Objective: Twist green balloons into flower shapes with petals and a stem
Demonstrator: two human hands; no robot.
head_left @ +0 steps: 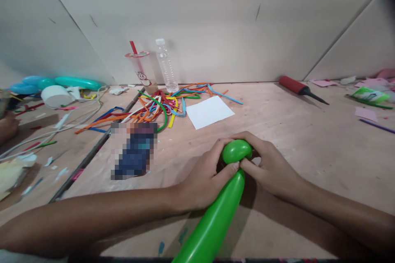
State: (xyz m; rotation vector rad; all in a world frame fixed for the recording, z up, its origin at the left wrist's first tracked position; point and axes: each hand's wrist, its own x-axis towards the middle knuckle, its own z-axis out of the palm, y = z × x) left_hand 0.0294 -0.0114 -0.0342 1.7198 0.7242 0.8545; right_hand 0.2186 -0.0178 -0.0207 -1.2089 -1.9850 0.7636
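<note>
Balloon (212,226) gripped in two hands

Left fingers (230,172) and right fingers (251,164) clamp its pinched neck above the counter (296,139).

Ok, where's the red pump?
In the head view, the red pump lies on the right side of the table, near the wall, left of some pink paper.

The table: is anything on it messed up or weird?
It looks messy. Long, uninflated balloons lie in a tangled heap by the cup and bottle, some trailing across the dark seam in the table. Torn-looking white scraps litter its left part too. I can't see any spill.
</note>
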